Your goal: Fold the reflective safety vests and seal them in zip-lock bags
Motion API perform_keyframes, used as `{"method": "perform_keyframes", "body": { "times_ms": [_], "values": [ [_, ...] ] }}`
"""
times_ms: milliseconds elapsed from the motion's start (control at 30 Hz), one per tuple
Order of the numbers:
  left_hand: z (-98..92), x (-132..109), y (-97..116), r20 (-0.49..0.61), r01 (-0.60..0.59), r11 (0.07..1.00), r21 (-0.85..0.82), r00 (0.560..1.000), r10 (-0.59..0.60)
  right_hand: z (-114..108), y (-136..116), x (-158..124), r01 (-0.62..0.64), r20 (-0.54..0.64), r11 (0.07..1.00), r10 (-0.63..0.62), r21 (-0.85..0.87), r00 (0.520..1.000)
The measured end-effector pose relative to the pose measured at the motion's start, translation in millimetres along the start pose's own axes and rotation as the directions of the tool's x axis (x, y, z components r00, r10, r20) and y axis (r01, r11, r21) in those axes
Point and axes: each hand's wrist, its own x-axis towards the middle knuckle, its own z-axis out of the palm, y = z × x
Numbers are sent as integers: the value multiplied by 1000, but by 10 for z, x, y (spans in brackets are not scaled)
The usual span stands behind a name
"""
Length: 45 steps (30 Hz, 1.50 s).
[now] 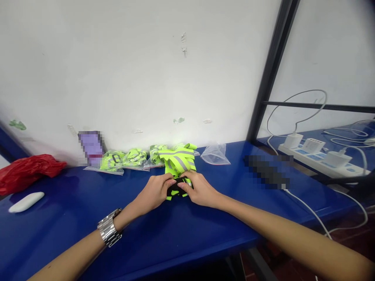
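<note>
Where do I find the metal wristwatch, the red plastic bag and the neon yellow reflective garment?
Metal wristwatch (109, 228): head view, middle of the band.
Red plastic bag (27, 173): head view, its middle.
Neon yellow reflective garment (181, 162): head view, a grey stripe.

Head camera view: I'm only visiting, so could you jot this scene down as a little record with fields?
Place: blue table against a white wall
Held item: neon yellow reflective vest with grey stripes
Left hand: gripping the vest's black part, metal wristwatch on wrist
Right hand: gripping the same part
Nearby: neon items in clear plastic bags
Farther: red plastic bag, white power strip
</note>
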Motion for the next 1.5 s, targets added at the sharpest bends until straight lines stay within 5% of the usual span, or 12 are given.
{"method": "perform_keyframes", "body": {
  "times_ms": [167, 333, 600, 667, 800, 933, 1233, 1367, 1500],
  "values": [
    [-41, 150, -79, 97, 82, 996, 35, 992, -85, 61, 53, 25, -33, -38, 999, 32, -27, 999],
    [-23, 267, -175, 169, 101, 994, 51, 980, -108, 85, 85, -23, 113, -68, 948, -139, -297, 988],
    [-20, 260, -175, 95, 162, 972, 172, 979, -180, -55, 88, -80, 319, 192, 855, -261, -409, 946],
    [-6, 205, -145, 36, 119, 970, 210, 991, -130, -70, 108, -57, 341, 240, 831, -258, -438, 936],
    [72, 63, -131, -64, -125, 952, 279, 987, 149, -91, 109, -8, 315, 302, 790, -173, -525, 937],
    [99, -119, -197, -36, -278, 901, 333, 951, 306, -113, 86, 12, 250, 304, 806, -91, -537, 948],
    [122, -197, -215, -4, -392, 845, 364, 907, 422, -104, 47, -28, 198, 207, 909, -128, -367, 970],
    [112, -226, -60, -2, -279, 905, 322, 955, 295, -107, -67, -89, 98, 142, 956, -60, -278, 988],
    [37, -143, 110, 55, 64, 941, 331, 995, -87, -72, -116, -100, -40, -11, 987, 39, -156, 999]
  ]
}}
